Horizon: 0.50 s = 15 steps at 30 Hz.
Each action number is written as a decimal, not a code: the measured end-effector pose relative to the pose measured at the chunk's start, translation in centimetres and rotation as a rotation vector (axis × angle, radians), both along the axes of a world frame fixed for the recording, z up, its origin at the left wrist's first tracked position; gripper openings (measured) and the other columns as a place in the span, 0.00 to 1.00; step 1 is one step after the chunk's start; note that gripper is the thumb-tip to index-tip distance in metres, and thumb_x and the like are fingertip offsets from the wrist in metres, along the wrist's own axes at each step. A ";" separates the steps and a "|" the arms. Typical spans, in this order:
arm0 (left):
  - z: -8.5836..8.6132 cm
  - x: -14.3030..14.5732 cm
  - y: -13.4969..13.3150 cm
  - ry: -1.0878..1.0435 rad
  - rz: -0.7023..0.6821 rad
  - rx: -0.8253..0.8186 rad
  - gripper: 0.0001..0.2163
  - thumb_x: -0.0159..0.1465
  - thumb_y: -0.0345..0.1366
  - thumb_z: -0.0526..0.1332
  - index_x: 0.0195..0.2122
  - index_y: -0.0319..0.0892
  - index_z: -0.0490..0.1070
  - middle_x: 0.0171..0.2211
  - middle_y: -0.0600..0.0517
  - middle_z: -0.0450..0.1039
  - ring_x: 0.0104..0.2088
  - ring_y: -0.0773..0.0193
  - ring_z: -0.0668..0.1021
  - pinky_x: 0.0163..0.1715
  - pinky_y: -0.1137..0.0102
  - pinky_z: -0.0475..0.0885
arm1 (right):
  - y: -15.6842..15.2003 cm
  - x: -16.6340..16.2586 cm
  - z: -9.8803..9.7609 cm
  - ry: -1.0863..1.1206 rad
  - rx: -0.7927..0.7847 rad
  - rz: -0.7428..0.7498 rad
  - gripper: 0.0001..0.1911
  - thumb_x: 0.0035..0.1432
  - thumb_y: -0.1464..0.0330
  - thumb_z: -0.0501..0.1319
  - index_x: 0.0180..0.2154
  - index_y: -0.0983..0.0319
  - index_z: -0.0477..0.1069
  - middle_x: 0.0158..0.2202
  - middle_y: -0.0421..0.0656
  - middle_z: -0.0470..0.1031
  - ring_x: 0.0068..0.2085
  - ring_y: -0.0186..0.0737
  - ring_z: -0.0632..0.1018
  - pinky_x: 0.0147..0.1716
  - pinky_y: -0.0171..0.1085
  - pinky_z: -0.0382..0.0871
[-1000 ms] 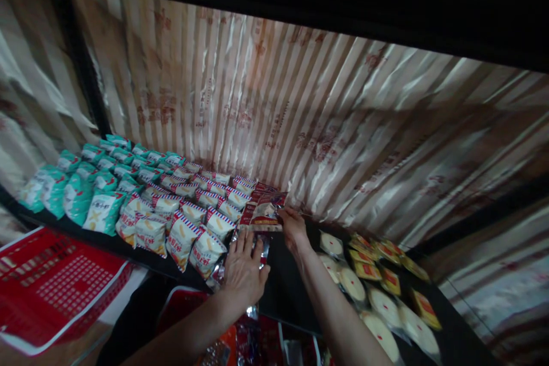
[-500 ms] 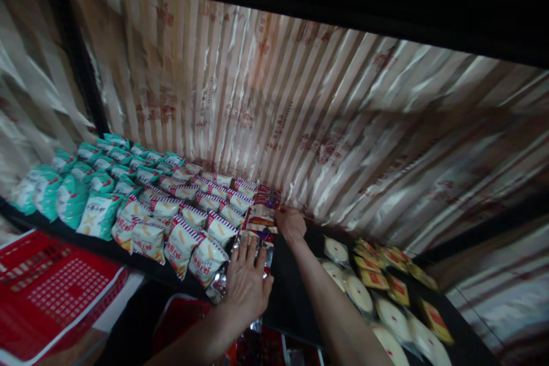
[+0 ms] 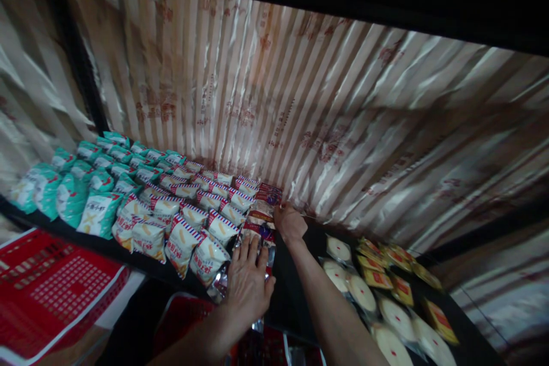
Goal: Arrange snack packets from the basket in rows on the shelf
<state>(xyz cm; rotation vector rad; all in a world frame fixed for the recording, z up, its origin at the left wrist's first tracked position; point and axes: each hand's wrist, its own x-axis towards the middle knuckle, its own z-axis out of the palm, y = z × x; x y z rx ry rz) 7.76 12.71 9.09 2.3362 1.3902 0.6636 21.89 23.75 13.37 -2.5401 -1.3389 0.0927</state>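
Observation:
My left hand (image 3: 249, 274) lies flat with fingers spread on a shiny silver packet (image 3: 259, 234) in a short column of dark red and silver packets. Its palm covers most of the front packet. Farther back, my right hand (image 3: 289, 223) has its fingers curled at the right edge of a brownish-red packet (image 3: 261, 213), and the fingertips are partly hidden. Another dark red packet (image 3: 270, 193) lies behind that one, near the back sheeting. White snack bags (image 3: 209, 257) with red and blue striped tops stand in rows right beside the column on the left.
Teal snack bags (image 3: 100, 214) fill the shelf's left end. On the right lie round white packs (image 3: 395, 320) and yellow packets (image 3: 402, 290). A red basket (image 3: 64, 286) stands below at left. Striped plastic sheeting (image 3: 240, 86) hangs behind the black shelf (image 3: 291, 291).
The view has shifted slightly, so the goods on the right appear a little farther right. Both hands stay at nearly the same places on the packets.

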 end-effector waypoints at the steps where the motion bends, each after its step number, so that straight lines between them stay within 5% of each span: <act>1: -0.1 0.0 0.0 -0.001 0.000 0.009 0.26 0.60 0.43 0.55 0.58 0.40 0.60 0.64 0.42 0.48 0.63 0.46 0.52 0.58 0.50 0.53 | -0.2 0.0 0.1 -0.005 -0.005 -0.005 0.21 0.59 0.58 0.49 0.47 0.63 0.70 0.37 0.55 0.77 0.41 0.51 0.78 0.39 0.44 0.68; 6: -0.3 0.0 -0.1 -0.006 0.006 0.084 0.24 0.60 0.43 0.56 0.56 0.39 0.62 0.64 0.41 0.49 0.63 0.45 0.51 0.58 0.50 0.54 | -2.2 0.4 0.3 -0.010 0.029 0.003 0.22 0.60 0.55 0.46 0.46 0.59 0.70 0.37 0.52 0.77 0.40 0.49 0.77 0.38 0.43 0.66; 10: 0.5 -0.8 -1.4 -0.059 -0.027 0.173 0.19 0.63 0.38 0.53 0.53 0.37 0.65 0.61 0.40 0.55 0.61 0.48 0.57 0.56 0.51 0.58 | -6.1 0.4 -0.7 0.123 0.212 -0.034 0.22 0.60 0.56 0.46 0.45 0.58 0.70 0.34 0.47 0.76 0.37 0.45 0.76 0.35 0.39 0.64; 15: -0.9 -3.3 -6.1 -0.245 -0.331 0.169 0.16 0.64 0.29 0.45 0.48 0.39 0.68 0.46 0.45 0.71 0.49 0.59 0.70 0.50 0.63 0.67 | -14.5 -1.6 -4.8 0.477 0.562 0.047 0.24 0.58 0.54 0.47 0.43 0.64 0.68 0.26 0.41 0.71 0.27 0.36 0.72 0.29 0.33 0.63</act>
